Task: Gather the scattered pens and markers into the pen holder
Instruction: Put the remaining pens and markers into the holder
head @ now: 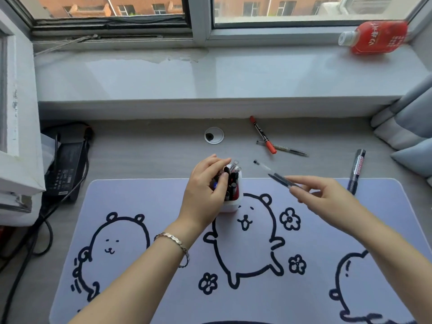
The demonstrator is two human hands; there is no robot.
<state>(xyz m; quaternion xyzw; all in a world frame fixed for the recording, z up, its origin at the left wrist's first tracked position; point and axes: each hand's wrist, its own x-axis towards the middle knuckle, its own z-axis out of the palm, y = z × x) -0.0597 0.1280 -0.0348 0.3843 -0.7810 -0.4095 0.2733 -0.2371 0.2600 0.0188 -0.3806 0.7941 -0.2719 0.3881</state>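
- Your left hand (pixel 205 183) sat over the white plastic pen holder (pixel 230 205), fingers curled around a bunch of dark pens (pixel 221 181) at its rim; grip was closed on them, pens partly in the cup.
- The holder stood at the far edge of the pale lilac desk mat with black bear drawings (pixel 163 288), already holding several pens, clear caps sticking out top.
- Your right hand (pixel 327 195) was raised above the mat, right of the holder, pinching a clear-barrelled black gel pen (pixel 273 174) between thumb and fingertips; the pen pointed up-left toward the holder, its tip clear of it. Frame was blurred there, so exact finger placement can't be told.
- Still loose on the grey desk (pixel 152 155): a red-capped double-ended marker (pixel 263 135), lying diagonally behind the holder to the right.
- A slim clear pen (pixel 287 149) lay crossed with that marker near its lower red end, touching or overlapping it.
- A thick black marker with a red-and-white label (pixel 356 169) lay far right, lower end on the mat edge.
- Round cable grommet (pixel 214 135) sat in the desk behind the holder.
- Black power adapter with cables (pixel 67 160) took up the left desk edge, well apart from the pens.
- Red-labelled plastic bottle (pixel 376 37) lay on the white window sill (pixel 210 76), top right.
- Grey-blue cushions (pixel 409 127) crowded the right edge, near the thick marker.
- Metal bracelet (pixel 175 242) on your left wrist.
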